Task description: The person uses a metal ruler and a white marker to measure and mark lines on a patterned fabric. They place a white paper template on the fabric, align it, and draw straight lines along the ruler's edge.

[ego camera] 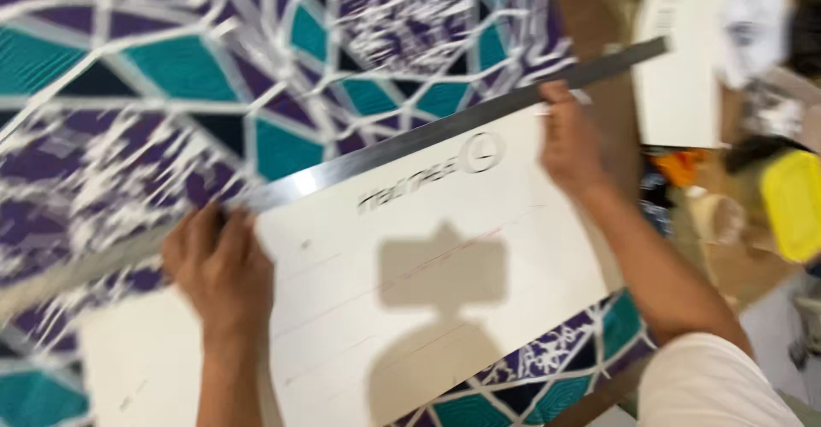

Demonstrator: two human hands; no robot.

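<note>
A long metal ruler [410, 141] lies along the far edge of a white board [410, 265], which rests on a purple-and-teal patterned cloth [171, 68]. The left hand [214, 265] presses flat on the ruler's near-left end, fingers spread, gripping nothing. The right hand [569, 141] pinches the ruler near its far end. The step looks like aligning the ruler; steady pressure seems needed.

A cloth [171, 76] patterned in purple, teal and dark navy shapes with white lines fills the upper left of the frame. The board [410, 265] at centre is white, the ruler [385, 149] grey metal, and the lid [791, 205] at right yellow.
</note>
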